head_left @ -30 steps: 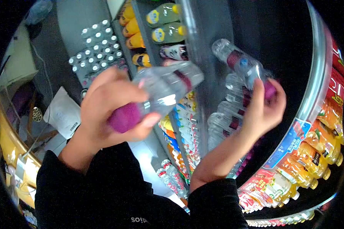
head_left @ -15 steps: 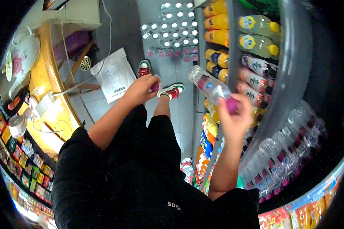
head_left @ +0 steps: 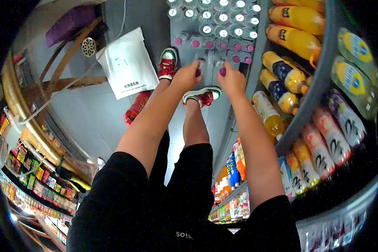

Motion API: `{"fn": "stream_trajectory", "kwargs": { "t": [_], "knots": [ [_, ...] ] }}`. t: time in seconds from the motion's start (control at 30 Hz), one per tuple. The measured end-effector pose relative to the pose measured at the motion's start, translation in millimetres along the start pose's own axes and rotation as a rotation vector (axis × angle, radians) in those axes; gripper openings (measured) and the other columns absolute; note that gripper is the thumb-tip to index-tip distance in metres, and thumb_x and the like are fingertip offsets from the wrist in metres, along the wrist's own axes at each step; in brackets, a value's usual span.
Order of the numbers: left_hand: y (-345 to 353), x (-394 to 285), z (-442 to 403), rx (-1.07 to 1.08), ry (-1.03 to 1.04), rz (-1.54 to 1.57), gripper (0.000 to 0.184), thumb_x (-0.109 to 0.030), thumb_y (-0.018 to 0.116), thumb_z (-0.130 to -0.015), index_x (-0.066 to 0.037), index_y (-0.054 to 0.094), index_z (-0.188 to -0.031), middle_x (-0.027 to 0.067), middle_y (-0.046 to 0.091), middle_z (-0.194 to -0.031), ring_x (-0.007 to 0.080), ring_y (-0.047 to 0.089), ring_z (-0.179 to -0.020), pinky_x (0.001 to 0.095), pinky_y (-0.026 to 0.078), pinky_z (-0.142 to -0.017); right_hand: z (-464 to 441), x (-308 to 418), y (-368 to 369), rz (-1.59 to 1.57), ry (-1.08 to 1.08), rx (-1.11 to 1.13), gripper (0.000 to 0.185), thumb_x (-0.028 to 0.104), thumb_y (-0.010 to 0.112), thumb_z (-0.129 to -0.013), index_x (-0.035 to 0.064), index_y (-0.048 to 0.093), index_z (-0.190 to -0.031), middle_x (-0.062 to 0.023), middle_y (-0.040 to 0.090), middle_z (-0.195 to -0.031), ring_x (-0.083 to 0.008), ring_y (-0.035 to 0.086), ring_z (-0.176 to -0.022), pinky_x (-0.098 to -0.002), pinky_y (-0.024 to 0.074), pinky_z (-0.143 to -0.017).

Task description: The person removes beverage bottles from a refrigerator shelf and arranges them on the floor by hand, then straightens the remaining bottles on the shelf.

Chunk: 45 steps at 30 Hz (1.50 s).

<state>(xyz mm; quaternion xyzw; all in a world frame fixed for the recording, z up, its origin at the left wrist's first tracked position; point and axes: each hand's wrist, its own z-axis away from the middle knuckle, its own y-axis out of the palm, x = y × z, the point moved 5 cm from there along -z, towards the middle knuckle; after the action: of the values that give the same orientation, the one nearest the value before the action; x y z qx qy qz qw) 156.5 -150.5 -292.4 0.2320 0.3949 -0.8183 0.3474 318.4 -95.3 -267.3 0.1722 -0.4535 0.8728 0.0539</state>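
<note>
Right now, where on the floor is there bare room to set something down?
The floor looks bare between the white bag and the standing bottles, and again below the bag, left of the red pack. It is crowded among the bottles' tight rows and around the shoes.

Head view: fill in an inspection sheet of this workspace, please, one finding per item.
Surface: grey tiled floor; wetness or dirt cannot be judged.
Job's things: purple-capped bottles held above the floor, bodies blurred; standing rows of white-capped bottles and pink-capped bottles ahead.
Clutter: white bag and red package beside the red sneakers.
Grips: left hand and right hand each closed around one bottle's cap end.
Cables: pale cable running past the white bag.
Surroundings: drinks shelf at right, packaged goods at left.
</note>
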Motion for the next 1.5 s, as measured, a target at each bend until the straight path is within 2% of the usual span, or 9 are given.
{"fn": "stream_trajectory", "kwargs": {
  "t": [0.27,0.53,0.6,0.77,0.93,1.13,1.3,1.4,1.5],
  "knots": [
    [61.7,31.7,-58.6,0.009,-0.011,-0.154,0.037,-0.018,0.061,-0.076,-0.006,0.041,-0.105,0.0212,0.058,-0.087,0.0397,0.058,-0.082,0.0479,0.046,-0.068,-59.6,-31.4,71.7,0.111,0.033,0.059,0.033,0.023,0.064,-0.073,0.0077,0.049,-0.099,-0.0159,0.064,-0.076,-0.0344,0.063,-0.069,-0.0459,0.0498,-0.059],
    [74.8,25.7,-78.5,-0.049,-0.079,-0.083,0.039,-0.020,0.061,-0.078,-0.005,0.039,-0.106,0.0240,0.057,-0.089,0.0429,0.057,-0.081,0.0488,0.047,-0.069,-71.4,-37.9,80.8,0.117,0.102,0.063,0.028,0.020,0.060,-0.075,0.0051,0.049,-0.096,-0.0199,0.062,-0.077,-0.0364,0.062,-0.073,-0.0467,0.0498,-0.062],
    [73.9,26.6,-83.8,-0.080,-0.136,-0.157,0.035,-0.018,0.061,-0.076,-0.004,0.042,-0.100,0.0211,0.058,-0.089,0.0382,0.060,-0.080,0.0451,0.050,-0.067,-72.7,-40.5,80.7,0.048,0.112,0.088,0.039,0.021,0.062,-0.076,0.0070,0.048,-0.110,-0.0223,0.062,-0.087,-0.0382,0.061,-0.080,-0.0474,0.0491,-0.067],
    [65.6,16.7,-85.0,-0.075,-0.155,-0.121,0.034,-0.014,0.058,-0.076,-0.001,0.041,-0.103,0.0224,0.057,-0.094,0.0392,0.060,-0.082,0.0450,0.050,-0.070,-60.8,-35.7,68.2,-0.021,0.134,0.124,0.048,0.023,0.059,-0.077,0.0073,0.044,-0.120,-0.0236,0.061,-0.091,-0.0393,0.060,-0.084,-0.0480,0.0477,-0.073],
    [32.8,-1.1,-41.3,-0.083,-0.124,-0.087,0.039,-0.013,0.055,-0.077,-0.001,0.041,-0.111,0.0236,0.058,-0.094,0.0406,0.059,-0.085,0.0464,0.047,-0.077,-16.2,-16.7,30.3,-0.041,0.193,0.092,0.043,0.019,0.054,-0.077,0.0056,0.045,-0.117,-0.0223,0.062,-0.089,-0.0397,0.061,-0.080,-0.0487,0.0484,-0.068],
    [0.5,7.5,19.6,0.328,-0.132,-0.151,0.027,-0.010,0.050,-0.076,-0.002,0.054,-0.101,0.0215,0.059,-0.103,0.0349,0.056,-0.098,0.0435,0.045,-0.082,50.7,12.6,-36.3,-0.071,0.318,0.204,0.046,0.024,0.053,-0.077,0.0012,0.045,-0.116,-0.0246,0.061,-0.092,-0.0399,0.060,-0.085,-0.0485,0.0476,-0.075],
    [-80.0,-31.4,59.3,0.383,-0.096,-0.254,0.026,-0.009,0.050,-0.075,-0.004,0.055,-0.100,0.0194,0.060,-0.102,0.0350,0.058,-0.095,0.0429,0.046,-0.080,103.8,48.6,-120.5,-0.111,0.371,0.163,0.047,0.027,0.055,-0.075,0.0018,0.049,-0.114,-0.0230,0.062,-0.092,-0.0394,0.060,-0.087,-0.0476,0.0473,-0.076],
    [-117.4,-61.3,68.2,0.350,0.094,-0.267,0.025,-0.014,0.053,-0.073,-0.005,0.056,-0.096,0.0194,0.061,-0.097,0.0347,0.059,-0.093,0.0421,0.046,-0.079,144.4,70.7,-173.3,-0.370,0.333,0.016,0.039,0.027,0.060,-0.074,0.0022,0.057,-0.105,-0.0172,0.063,-0.075,-0.0286,0.062,-0.065,-0.0365,0.0487,-0.062],
    [-152.4,-113.9,73.5,0.263,0.164,-0.211,0.026,-0.016,0.051,-0.073,-0.005,0.056,-0.096,0.0221,0.061,-0.092,0.0379,0.058,-0.088,0.0436,0.045,-0.077,194.4,100.4,-256.5,-0.280,0.280,-0.183,0.035,0.026,0.061,-0.076,0.0035,0.058,-0.103,-0.0144,0.063,-0.073,-0.0249,0.062,-0.058,-0.0361,0.0476,-0.057]
  ]
}}
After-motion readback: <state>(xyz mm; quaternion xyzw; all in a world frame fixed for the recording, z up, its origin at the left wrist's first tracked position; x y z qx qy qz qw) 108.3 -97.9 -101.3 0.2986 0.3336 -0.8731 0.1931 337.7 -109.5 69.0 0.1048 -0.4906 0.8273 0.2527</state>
